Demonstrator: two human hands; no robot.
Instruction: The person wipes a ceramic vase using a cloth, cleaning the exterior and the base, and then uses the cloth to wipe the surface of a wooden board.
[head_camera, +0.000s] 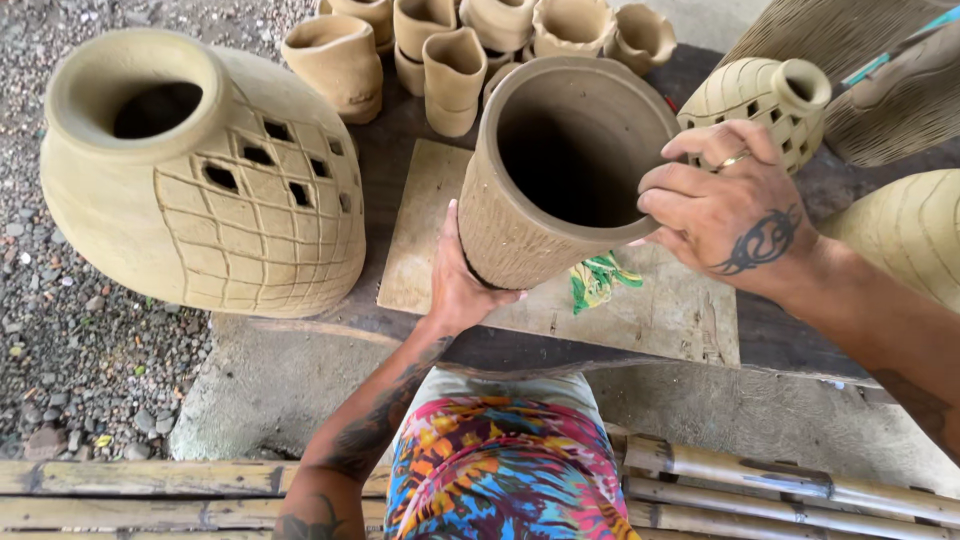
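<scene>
Tilted over the wooden board (660, 310) near the worktop's front edge, the tall unfired ribbed clay vase (540, 190) is being steadied: left hand (462, 285) cups its base, right hand (725, 205) grips the rim; turning demands gentle pressure.

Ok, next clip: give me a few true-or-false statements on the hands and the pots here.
1. The left hand supports the tall clay pot from below. True.
2. The right hand lies flat on the wooden board. False: it grips the pot's rim.
3. The tall clay pot stands upright. False: it is tilted, mouth toward the camera.
4. The big vase at left has square cut-outs. True.
5. Small clay cups sit behind. True.
</scene>
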